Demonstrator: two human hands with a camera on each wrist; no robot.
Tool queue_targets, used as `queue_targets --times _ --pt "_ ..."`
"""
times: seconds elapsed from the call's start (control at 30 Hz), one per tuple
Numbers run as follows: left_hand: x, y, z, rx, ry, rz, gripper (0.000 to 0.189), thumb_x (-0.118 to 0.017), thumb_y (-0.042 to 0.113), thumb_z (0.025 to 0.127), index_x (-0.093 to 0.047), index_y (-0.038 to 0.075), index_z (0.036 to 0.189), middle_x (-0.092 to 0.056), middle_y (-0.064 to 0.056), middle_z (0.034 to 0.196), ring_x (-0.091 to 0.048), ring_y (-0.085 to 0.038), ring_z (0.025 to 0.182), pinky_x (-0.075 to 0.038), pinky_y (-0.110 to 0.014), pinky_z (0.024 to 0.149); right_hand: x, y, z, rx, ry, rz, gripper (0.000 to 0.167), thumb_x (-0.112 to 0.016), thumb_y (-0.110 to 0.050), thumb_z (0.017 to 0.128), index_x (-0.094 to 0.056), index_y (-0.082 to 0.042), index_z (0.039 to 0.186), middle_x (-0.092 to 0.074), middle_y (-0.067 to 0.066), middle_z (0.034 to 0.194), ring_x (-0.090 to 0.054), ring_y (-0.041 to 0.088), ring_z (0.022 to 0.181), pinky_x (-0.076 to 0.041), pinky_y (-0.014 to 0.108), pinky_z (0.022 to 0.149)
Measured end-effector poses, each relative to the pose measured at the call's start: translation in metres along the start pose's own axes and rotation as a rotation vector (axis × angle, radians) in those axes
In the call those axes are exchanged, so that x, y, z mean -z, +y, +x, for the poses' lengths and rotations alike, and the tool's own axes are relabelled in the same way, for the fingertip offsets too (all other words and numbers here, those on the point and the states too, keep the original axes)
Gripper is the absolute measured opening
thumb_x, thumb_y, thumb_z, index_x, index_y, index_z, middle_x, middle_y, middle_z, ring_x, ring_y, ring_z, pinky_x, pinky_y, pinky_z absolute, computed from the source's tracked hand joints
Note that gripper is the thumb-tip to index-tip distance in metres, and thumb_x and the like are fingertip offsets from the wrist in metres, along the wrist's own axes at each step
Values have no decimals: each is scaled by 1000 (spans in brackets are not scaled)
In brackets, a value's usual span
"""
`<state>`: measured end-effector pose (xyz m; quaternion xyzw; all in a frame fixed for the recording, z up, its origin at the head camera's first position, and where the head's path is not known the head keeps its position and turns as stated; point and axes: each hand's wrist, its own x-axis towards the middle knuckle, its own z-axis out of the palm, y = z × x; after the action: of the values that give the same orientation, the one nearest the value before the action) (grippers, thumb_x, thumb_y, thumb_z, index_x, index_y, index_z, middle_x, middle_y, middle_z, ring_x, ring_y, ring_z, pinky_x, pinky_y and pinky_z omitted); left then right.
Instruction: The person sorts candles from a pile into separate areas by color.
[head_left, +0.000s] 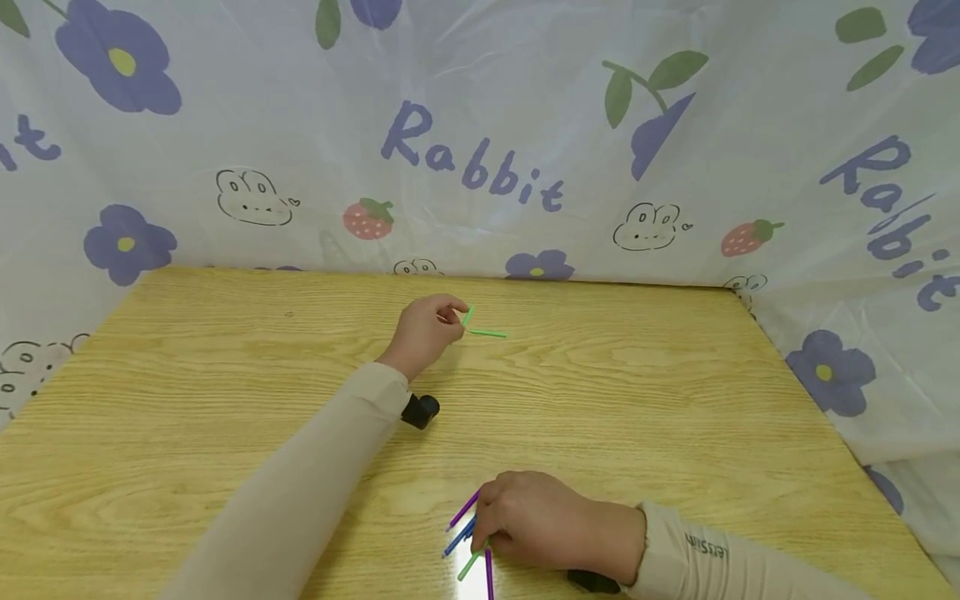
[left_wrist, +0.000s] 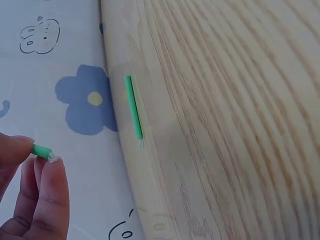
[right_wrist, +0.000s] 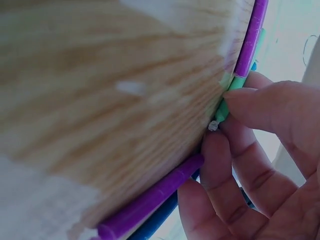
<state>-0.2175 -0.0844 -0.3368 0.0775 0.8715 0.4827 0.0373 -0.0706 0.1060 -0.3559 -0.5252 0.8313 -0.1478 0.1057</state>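
Observation:
My left hand (head_left: 424, 333) is at the far side of the table, pinching a thin green candle (left_wrist: 42, 150) with a white wick between thumb and fingertips. Just right of those fingers a second green candle (head_left: 489, 333) lies flat on the wood. Near the front edge my right hand (head_left: 536, 512) pinches another green candle (right_wrist: 231, 97) close to its wick end. Around these fingers lie a purple candle (head_left: 463, 510), blue candles (head_left: 457, 538) and another purple candle (head_left: 490, 573). The right palm hides part of this small pile in the head view.
The wooden table (head_left: 637, 400) reaches back to a white curtain (head_left: 480, 233) printed with flowers and rabbits, which also hangs along both sides. Black wrist devices show under the left cuff (head_left: 422, 411) and the right cuff (head_left: 592, 581). Bright glare lies beneath the pile.

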Motion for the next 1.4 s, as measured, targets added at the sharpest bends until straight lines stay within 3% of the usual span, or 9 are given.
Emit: queue_targets --times 0.4,0.8,1.13,1.4 --pt "-10 -4 22 -25 -58 57 28 -58 1 91 -65 4 118 -60 -10 95 -57 -25 89 -45 -33 71 -2 2 -2 33 35 -20 22 -71 -2 83 -78 -22 89 -68 -14 90 -56 -5 85 -41 7 76" --pt "-17 -8 37 -47 -104 191 29 -57 -2 90 -67 4 116 -58 -10 92 -48 -21 75 -40 -30 64 -2 3 -2 61 44 -44 21 -72 -3 82 -78 -22 89 -68 -14 90 -57 -5 84 -42 7 76" --pt "-22 -10 49 -48 -190 261 30 -59 -3 89 -67 5 117 -59 -13 101 -52 -24 86 -46 -31 69 -1 2 -2 74 57 -68 20 -72 -4 82 -78 -23 88 -67 -14 89 -56 -5 83 -40 6 75" --pt "-32 -18 64 -54 -212 310 32 -59 -6 87 -69 7 114 -61 -12 102 -54 -24 88 -46 -31 69 -1 2 -1 45 38 -57 19 -72 -6 84 -78 -23 90 -68 -14 91 -56 -4 85 -40 6 76"
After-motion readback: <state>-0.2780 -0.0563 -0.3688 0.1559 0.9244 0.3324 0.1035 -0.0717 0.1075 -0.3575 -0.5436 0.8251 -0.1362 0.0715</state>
